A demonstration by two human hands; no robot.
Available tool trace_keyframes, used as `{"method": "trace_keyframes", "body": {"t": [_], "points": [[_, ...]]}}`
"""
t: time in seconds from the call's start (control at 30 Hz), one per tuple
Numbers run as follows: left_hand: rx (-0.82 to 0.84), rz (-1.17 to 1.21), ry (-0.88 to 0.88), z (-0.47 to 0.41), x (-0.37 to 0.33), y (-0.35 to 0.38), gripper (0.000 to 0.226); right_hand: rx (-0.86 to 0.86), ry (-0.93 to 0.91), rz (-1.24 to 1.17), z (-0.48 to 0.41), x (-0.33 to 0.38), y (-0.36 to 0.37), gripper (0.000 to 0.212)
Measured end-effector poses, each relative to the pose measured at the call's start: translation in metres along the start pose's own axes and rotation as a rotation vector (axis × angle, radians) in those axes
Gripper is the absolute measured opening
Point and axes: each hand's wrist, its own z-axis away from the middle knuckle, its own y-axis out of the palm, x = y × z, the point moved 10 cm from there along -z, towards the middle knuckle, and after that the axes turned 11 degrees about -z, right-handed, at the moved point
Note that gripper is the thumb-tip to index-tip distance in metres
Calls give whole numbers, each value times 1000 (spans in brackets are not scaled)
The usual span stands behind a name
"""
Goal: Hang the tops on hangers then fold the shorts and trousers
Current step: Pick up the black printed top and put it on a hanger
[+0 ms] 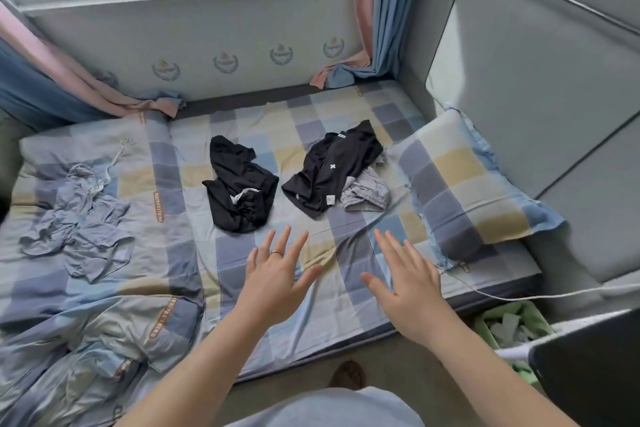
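The black top point(332, 166), marked with a small white cross, lay crumpled on the checked bed point(311, 329). Its long axis ran from 1 o'clock at the far end to 7 o'clock at the near hem. That near hem sat ahead of the gap between the two hands, at about 1 o'clock from the left hand point(277, 277) and 11 o'clock from the right hand point(408, 281). I judged the left fingertips slightly the nearer to it.

Grey shorts point(367, 196) touched the top's right edge, partly tucked beneath it, at roughly 12 o'clock from the right hand. A lift of the top from that side would probably have dragged them along.

A second black bundle point(239, 191) lay apart from the top, at 11 o'clock from the left hand. It showed what looked like a gathered waistband, so it was likely trousers or shorts. A blue-grey garment point(79, 222) lay well apart at 9 o'clock.

Both hands hovered over the sheet, palms down and fingers spread wide, holding nothing and touching no clothing. No hanger was in view.

The pillow point(467, 184) lay at 2 o'clock, beside the shorts. A green basket point(516, 319) stood on the floor at 4 o'clock.
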Motion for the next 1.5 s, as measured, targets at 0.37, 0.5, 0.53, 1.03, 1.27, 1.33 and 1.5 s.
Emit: {"method": "trace_keyframes", "body": {"t": [0.37, 0.5, 0.53, 1.03, 1.27, 1.33, 1.5], "points": [[120, 37, -5, -121, -25, 20, 68, 31, 65, -14, -102, -51, -35, 70], [151, 26, 6, -180, -17, 41, 66, 12, 117, -36, -145, -82, -20, 70], [158, 18, 5, -196, -11, 49, 66, 9, 129, -42, -159, -90, -13, 70], [461, 45, 25, -429, 126, 239, 67, 148, 353, 28, -417, -192, 145, 69], [372, 4, 105, -544, 133, 266, 69, 27, 344, 12, -528, -234, 139, 69], [289, 0, 123, -579, 124, 265, 68, -35, 322, 2, -557, -248, 126, 69], [142, -66, 188, -671, 94, 272, 67, -124, 240, 9, -648, -289, 101, 69]]}}
